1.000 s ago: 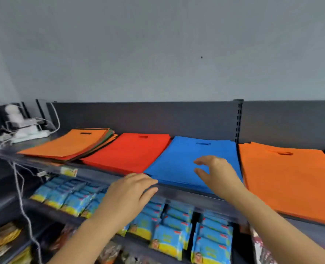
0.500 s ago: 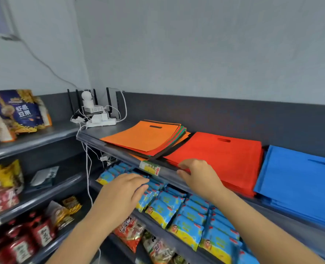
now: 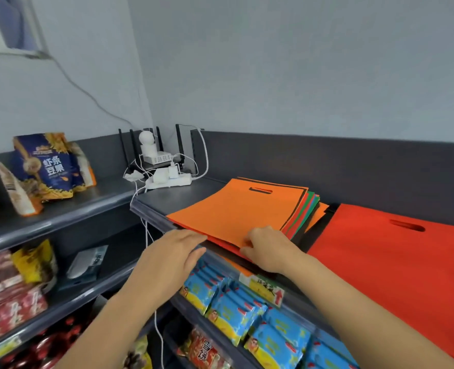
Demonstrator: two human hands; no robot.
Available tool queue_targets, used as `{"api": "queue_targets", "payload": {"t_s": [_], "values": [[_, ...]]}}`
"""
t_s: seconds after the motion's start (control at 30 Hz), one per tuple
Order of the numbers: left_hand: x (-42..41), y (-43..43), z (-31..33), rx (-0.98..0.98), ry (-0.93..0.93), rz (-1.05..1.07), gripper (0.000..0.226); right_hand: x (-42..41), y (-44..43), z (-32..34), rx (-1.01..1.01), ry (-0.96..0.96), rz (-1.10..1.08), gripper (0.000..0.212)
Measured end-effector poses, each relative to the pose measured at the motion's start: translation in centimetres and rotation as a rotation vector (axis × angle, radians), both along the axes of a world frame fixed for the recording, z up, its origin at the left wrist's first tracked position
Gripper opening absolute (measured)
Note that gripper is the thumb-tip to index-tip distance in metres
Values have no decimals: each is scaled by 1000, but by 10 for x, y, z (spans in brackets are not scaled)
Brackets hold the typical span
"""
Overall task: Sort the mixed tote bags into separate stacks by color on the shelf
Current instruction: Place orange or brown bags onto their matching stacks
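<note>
Where the top shelf (image 3: 167, 199) meets the corner of the room, the following items are on view.

Item 1: mixed stack of tote bags (image 3: 304, 211), lying flat on the shelf, edges fanned so that green, red, black and orange layers show at its 3 o'clock side. Top piece: orange tote bag (image 3: 236, 209), cut-out handle at its 12 o'clock end.

Item 2: red stack (image 3: 396, 265), flat on the same shelf at 3 o'clock of the mixed stack, just beside it, handle slot toward 12 o'clock.

Item 3: left hand (image 3: 168, 258), fingers straight and relaxed, holding nothing, fingertips at the stack's front edge, at 7 o'clock of the orange tote bag.

Item 4: right hand (image 3: 267, 249), set on the stack's near edge at 5 o'clock of the orange tote bag, fingers curled onto the orange fabric; whether they pinch it cannot be told.

Item 5: white power strip (image 3: 167, 181) with plugs, cables and a router behind it, in the shelf corner at 10 o'clock of the mixed stack.

Item 6: price label (image 3: 263, 287) on the shelf's front rail, at 6 o'clock of the right hand.

Item 7: blue snack packets (image 3: 231, 311), in rows on the shelf below.

Item 8: dark blue snack pouch (image 3: 47, 166), upright on the side shelf at 9 o'clock.
</note>
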State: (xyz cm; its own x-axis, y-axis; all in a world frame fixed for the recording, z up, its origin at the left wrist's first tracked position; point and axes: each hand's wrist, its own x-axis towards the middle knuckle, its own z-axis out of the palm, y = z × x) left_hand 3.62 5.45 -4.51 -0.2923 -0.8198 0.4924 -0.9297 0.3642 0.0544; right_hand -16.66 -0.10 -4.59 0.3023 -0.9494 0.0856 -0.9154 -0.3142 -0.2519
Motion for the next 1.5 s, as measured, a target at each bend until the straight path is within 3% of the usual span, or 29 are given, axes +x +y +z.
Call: {"api": "queue_targets", "payload": {"t_s": [0.23,0.43,0.67,0.8,0.93,1.03,1.13,1.27,1.4,1.5], "values": [[15,-82,3,190,-162,-93,58,0,-20,7,-60,9,-96,28],[39,-140,0,336,-189,-188,36,8,-21,12,-11,-8,-263,41],[53,-162,1,294,-138,-315,37,22,-13,7,-56,-44,-421,41],[51,-169,-10,188,-96,-283,28,25,1,4,16,-327,-448,37],[51,-154,-6,63,-113,-255,23,13,-1,11,-78,-697,-798,71],[47,-139,-2,-108,-81,-407,11,7,5,25,119,-1014,-922,57],[38,-131,-2,-237,-73,-485,11,2,15,28,215,-1067,-840,33],[27,-122,-7,-218,-73,-554,12,-9,29,21,-33,-960,-902,25],[6,-114,-7,-229,-82,-554,49,-32,59,19,-325,-838,-918,36],[-27,-96,-5,-282,-63,-609,61,-58,90,15,-468,-767,-943,32]]}}
